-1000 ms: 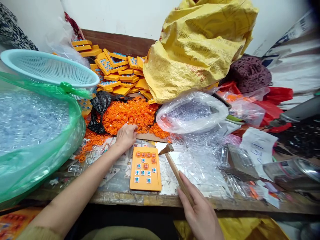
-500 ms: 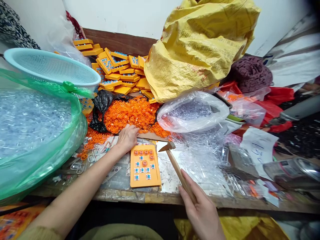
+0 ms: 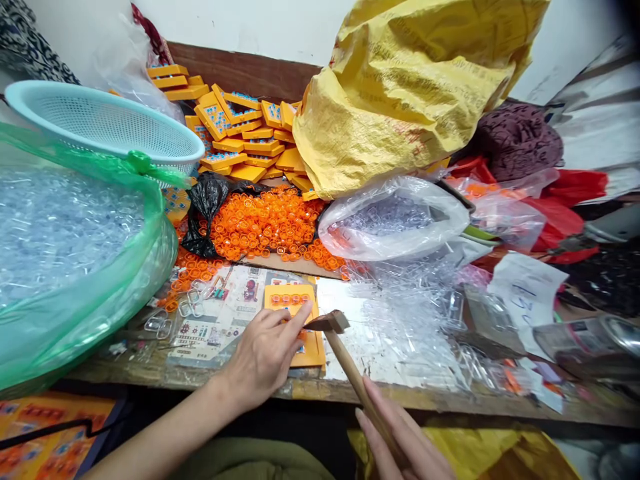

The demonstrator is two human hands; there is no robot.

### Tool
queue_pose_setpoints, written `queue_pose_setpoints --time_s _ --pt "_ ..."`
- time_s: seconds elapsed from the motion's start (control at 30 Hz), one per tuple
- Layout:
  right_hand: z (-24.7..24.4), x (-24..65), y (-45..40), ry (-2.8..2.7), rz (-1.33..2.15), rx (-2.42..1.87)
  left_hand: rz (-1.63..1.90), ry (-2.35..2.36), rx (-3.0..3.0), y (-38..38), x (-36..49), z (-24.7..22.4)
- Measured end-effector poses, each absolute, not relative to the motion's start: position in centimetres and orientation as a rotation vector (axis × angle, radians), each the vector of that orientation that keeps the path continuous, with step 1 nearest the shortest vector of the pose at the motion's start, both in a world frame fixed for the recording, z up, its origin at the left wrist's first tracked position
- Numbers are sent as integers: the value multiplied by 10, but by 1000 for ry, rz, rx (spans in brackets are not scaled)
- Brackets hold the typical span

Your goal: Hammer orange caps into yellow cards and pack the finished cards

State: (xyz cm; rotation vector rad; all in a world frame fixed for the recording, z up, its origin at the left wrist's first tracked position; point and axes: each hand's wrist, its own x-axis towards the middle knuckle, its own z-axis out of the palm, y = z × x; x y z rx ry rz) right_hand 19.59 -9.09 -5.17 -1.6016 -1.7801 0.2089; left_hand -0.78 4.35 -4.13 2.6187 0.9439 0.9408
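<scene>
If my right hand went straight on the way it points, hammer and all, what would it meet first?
Likely your left hand: its index finger is by the hammer, over the orange panel. Depth is unclear; the hammer might pass above it.

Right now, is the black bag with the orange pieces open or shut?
Open: the heaped orange pieces show uncovered, with the black bag bunched mainly at their left.

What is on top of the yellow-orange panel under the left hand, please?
On the panel, a row of orange caps shows along the far edge. The left hand hides much of the rest, so what lies beneath it cannot be seen.
</scene>
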Motion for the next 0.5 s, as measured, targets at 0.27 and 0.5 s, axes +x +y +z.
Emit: queue_pose_setpoints --time_s 0.27,0.5 --pt "-55 199 -92 -1877 223 -1615 1020 1054 2308 43 -4 -44" --pt "-51 193 -90 -1752 188 -1579 876 999 2343 47 -1 -38"
